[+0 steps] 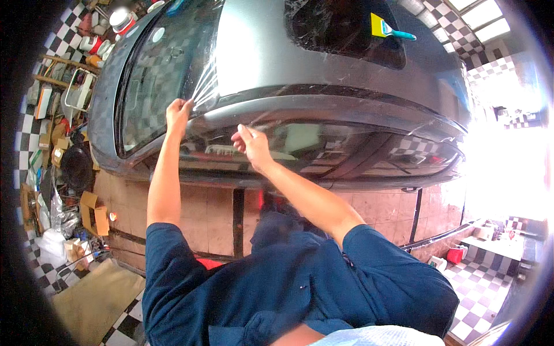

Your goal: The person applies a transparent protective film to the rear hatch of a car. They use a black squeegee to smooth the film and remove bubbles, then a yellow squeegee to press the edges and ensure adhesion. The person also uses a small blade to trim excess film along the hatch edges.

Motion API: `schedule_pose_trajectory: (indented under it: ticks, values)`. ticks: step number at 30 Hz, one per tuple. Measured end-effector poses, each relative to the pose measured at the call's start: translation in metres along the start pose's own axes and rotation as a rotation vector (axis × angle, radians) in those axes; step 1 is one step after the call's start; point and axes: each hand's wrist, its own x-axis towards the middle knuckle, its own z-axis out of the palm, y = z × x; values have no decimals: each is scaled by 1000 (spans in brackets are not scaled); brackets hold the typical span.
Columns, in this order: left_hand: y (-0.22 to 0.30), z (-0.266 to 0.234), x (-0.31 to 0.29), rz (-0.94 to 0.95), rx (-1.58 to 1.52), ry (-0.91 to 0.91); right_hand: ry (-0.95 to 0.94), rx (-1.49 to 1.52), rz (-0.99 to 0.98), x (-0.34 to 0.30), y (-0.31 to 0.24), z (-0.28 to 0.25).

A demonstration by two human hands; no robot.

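A grey car [254,63] stretches across the view in front of me. Clear plastic film [206,86] is drawn into tight, shiny folds at the roof's front corner beside the windshield [167,63]. My left hand [178,117] pinches the gathered edge of this film at the windshield pillar. Over the side window [311,141] is my right hand [252,145], its fingers curled and thumb raised; whatever lies between them is too fine to make out. A scraper with a yellow blade and teal handle [401,35] rests on the dark roof panel [346,32].
Tools, tubs and an open cardboard box [94,213] crowd the left side. A tan mat [101,300] lies at lower left. Brown floor tiles [208,219] run along the car. At right stand a low counter [496,248] and a red container [456,254].
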Motion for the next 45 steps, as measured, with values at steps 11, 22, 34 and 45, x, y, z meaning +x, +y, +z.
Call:
schedule_pose_trajectory:
  ticks: [11, 22, 34, 45]
  values:
    - [-33, 17, -4, 154, 330, 257, -36, -113, -39, 5, 22, -12]
    - [-37, 3, -1, 108, 59, 191, -121, 99, 99, 5, 15, -12]
    - [-38, 3, -30, 127, 410, 275, -263, -601, -53, -50, -182, -188]
    - [-69, 14, -16, 52, -383, 375, 1066, -330, -333, 197, -377, -394]
